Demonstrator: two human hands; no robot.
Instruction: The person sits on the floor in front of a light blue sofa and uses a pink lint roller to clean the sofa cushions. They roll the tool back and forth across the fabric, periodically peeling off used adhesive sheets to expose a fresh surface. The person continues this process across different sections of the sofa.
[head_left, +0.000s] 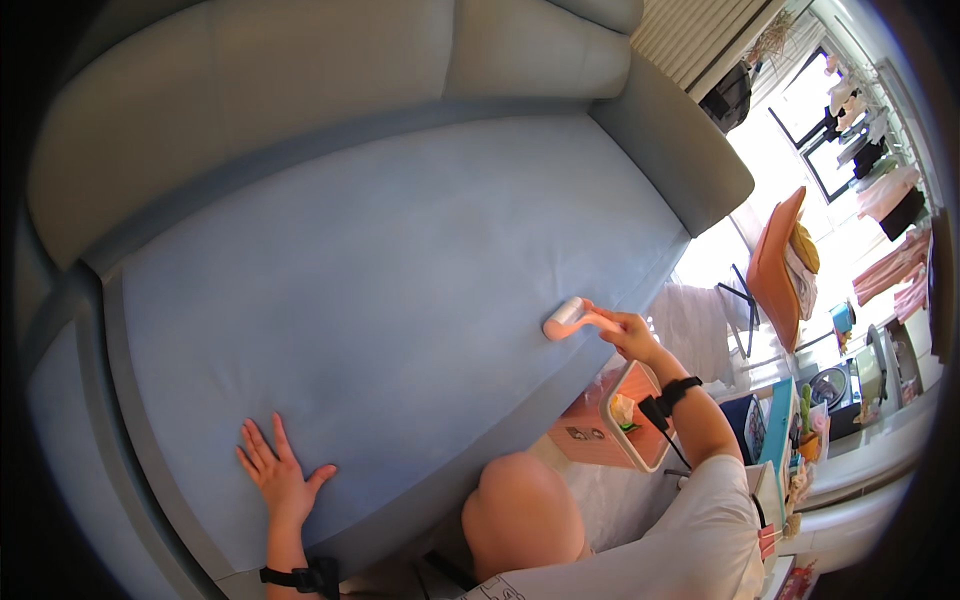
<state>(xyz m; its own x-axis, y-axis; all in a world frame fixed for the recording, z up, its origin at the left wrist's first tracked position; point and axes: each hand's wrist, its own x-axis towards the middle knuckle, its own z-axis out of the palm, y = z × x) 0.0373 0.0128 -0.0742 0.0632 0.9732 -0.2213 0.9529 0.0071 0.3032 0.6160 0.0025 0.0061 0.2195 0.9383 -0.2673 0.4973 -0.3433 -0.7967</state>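
My right hand grips the handle of a lint roller with a pinkish-orange frame and a pale roll. The roll rests on or just above the blue-grey sofa seat, close to its front edge. Farther left, my left hand lies palm down on the same seat with its fingers spread and nothing in it. Small creases show in the seat near the roller. Both wrists wear black straps.
Below my right forearm stands a pink trash bin with some wrappers inside. The sofa backrest and right armrest border the seat. An orange chair holds cushions beyond the armrest. My bare knee is against the sofa front.
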